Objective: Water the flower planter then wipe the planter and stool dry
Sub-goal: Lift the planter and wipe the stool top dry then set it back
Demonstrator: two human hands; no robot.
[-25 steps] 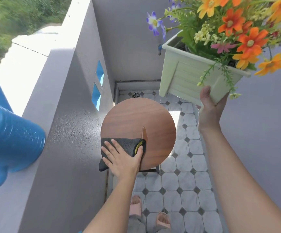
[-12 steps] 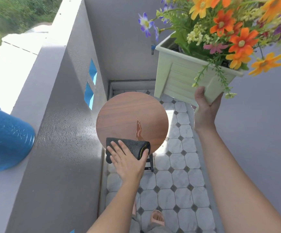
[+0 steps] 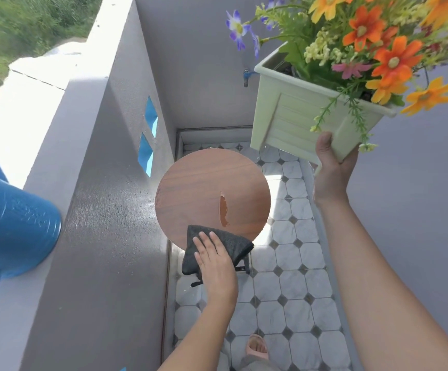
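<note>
The flower planter (image 3: 297,116) is up in the air at my right, tilted, a pale green plastic box full of orange, yellow and purple blooms, and my right hand (image 3: 330,170) grips it under its lower corner, thumb on the side wall and fingers beneath. Held by one corner like this, with soil and fresh water inside, it likely feels bottom-heavy and a little slick; I judge a flatter palm under the base would carry it more surely, and the stems are too soft to take hold of. Below it stands the round wooden stool (image 3: 212,194), its top bare except for a small wet-looking streak (image 3: 223,212) near the middle. At the near rim my left hand (image 3: 214,261) lies flat, fingers spread, pressing the dark grey cloth (image 3: 217,247), which is limp and folded and hangs partly over the edge. The cloth should soak and slide easily under a flat palm. A blue watering can (image 3: 11,231) sits on the grey wall ledge (image 3: 64,108) at my left, well apart from the stool, above the tiled floor (image 3: 292,290).
</note>
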